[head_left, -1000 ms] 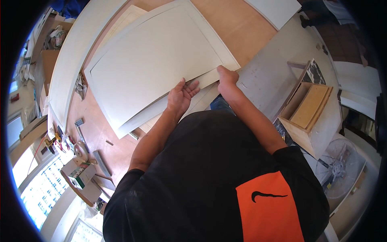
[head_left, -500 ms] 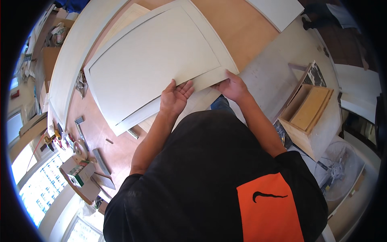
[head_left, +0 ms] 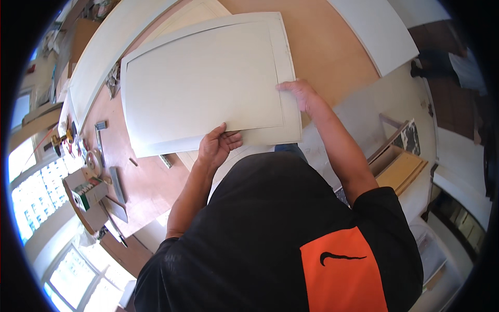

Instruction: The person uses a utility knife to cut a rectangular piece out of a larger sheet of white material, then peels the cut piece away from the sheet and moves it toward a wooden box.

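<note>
A large white framed panel (head_left: 197, 88) lies before me, its flat centre set inside a wide border with thin dark gaps. My left hand (head_left: 213, 148) is at its near edge, palm up, thumb against the rim of the centre part and fingers loosely curled over the border. On the right side edge is my right hand (head_left: 303, 94), fingers laid across the top of the border; its thumb is hidden. Beneath the panel, a pale wooden board (head_left: 205, 9) sticks out at the far side and toward me, on the brown worktable (head_left: 161, 182).
Left on the table lie a metal square (head_left: 100, 136), a tape roll (head_left: 94, 161), a yellow drill (head_left: 58, 141) and a grey bar (head_left: 117, 184). A long pale board (head_left: 104, 65) curves along the left. White board (head_left: 377, 31), wooden drawer (head_left: 397, 169) and another person (head_left: 442, 65) are right.
The white panel has turned clockwise, its right side swinging nearer me. My right hand has shifted from the near right corner farther up the side edge. My left hand stays at the near edge.
</note>
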A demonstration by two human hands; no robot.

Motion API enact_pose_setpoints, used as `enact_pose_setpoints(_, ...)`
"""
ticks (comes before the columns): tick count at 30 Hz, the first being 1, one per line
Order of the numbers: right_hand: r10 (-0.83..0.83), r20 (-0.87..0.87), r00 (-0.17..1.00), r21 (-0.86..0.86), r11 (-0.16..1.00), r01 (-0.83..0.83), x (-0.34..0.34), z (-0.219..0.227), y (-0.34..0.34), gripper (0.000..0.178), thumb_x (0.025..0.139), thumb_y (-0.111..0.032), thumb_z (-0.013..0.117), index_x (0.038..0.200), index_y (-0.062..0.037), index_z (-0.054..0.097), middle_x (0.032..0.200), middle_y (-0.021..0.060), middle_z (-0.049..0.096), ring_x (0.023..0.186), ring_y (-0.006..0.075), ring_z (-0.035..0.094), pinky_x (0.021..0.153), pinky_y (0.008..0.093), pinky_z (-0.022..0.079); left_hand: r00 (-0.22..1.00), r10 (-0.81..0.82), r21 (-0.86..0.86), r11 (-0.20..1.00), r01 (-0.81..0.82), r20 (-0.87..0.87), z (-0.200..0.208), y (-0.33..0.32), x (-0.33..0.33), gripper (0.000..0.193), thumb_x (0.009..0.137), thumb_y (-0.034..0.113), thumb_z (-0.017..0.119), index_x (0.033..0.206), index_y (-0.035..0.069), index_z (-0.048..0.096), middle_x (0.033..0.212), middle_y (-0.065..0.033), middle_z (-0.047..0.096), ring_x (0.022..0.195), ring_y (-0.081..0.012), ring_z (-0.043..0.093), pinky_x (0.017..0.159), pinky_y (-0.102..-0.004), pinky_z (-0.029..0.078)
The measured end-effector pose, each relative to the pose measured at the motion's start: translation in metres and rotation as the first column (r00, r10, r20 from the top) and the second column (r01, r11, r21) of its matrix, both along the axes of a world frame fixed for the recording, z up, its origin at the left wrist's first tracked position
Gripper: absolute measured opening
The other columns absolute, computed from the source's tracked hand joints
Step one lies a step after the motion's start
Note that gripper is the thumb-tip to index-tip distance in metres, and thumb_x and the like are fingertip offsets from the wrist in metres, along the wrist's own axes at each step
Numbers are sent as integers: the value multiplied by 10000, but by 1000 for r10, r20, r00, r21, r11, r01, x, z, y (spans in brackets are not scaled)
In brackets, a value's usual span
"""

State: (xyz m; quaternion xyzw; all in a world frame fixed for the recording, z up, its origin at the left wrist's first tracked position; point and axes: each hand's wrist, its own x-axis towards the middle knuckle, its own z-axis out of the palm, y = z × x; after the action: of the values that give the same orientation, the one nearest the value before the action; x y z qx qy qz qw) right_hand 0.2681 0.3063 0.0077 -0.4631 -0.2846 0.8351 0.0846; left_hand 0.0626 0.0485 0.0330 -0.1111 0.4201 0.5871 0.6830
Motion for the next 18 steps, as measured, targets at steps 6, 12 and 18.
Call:
enact_pose_setpoints(6, -56, 345, 937, 467, 876, -120, -4, -60, -5, 304, 672, -129, 762, 844, 93, 646, 784, 177, 692, 644, 264, 655, 578, 412, 527, 982, 24, -62, 997, -37, -189, -2, 3, 13, 276, 1032, 198, 485, 1127, -36, 597, 982, -172, 711, 860, -291, 722, 774, -447, 596)
enact_pose_setpoints(12, -37, 419, 907, 427, 890, -160, -11, -30, -9, 312, 704, -153, 758, 905, 65, 662, 844, 158, 704, 728, 281, 669, 658, 412, 540, 964, 95, -27, 994, -105, -247, -2, 3, 17, 285, 1037, 193, 464, 1145, -37, 593, 992, -184, 712, 875, -297, 725, 766, -448, 600)
enact_pose_setpoints(18, -35, -257, 966, -234, 972, -27, -5, 11, 2, 494, 858, -160, 731, 1271, 48, 557, 1220, 176, 645, 1139, 297, 632, 1017, 440, 512, 985, 171, 60, 984, -169, -28, -7, -7, 9, 334, 1049, 236, 440, 1160, -37, 597, 1027, -196, 708, 894, -306, 722, 775, -469, 594)
